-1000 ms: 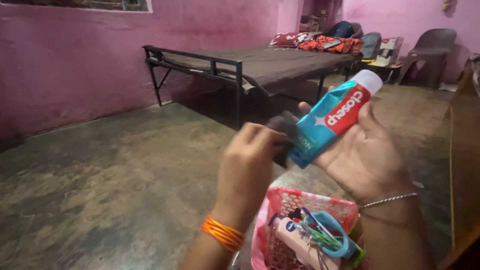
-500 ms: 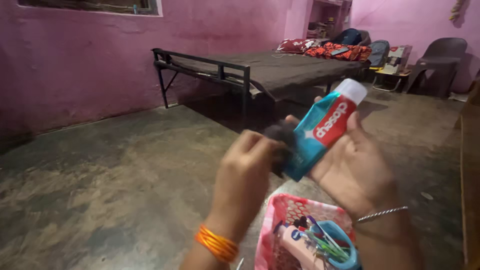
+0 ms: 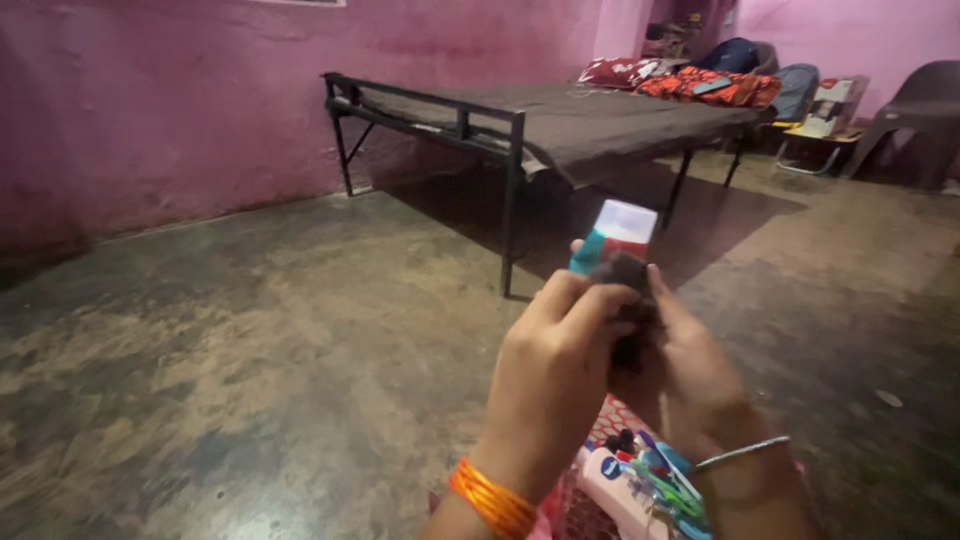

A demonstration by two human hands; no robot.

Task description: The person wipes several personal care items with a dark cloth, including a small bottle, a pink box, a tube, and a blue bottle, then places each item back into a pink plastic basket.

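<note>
Toothpaste tube (image 3: 612, 236), teal and red with a white cap end up, stands nearly upright between both hands, above the pink basket (image 3: 612, 420). Only its upper part shows; the rest is hidden behind the fingers. A small dark cloth-like wad (image 3: 625, 272) presses against the tube just below the cap; what it is cannot be told for blur.

Left hand (image 3: 555, 375), orange bangles at the wrist, fingers curled shut around the dark wad and pressing it on the tube's front. Right hand (image 3: 690, 365), thin silver bracelet at the wrist, fingers wrapped around the tube from behind, gripping it.

Directly below the tube, the basket holds a pale pink bottle (image 3: 618, 490) and a blue cup (image 3: 680, 470) with brushes; partly cut off by the frame edge.

Beyond the tube: metal-framed bed (image 3: 520, 120) with a dark cover and red pillows at its far end. Right of the bed, a plastic chair (image 3: 925, 110). Pink wall (image 3: 180, 110) behind the bed, bare concrete floor (image 3: 250, 350) under everything.
</note>
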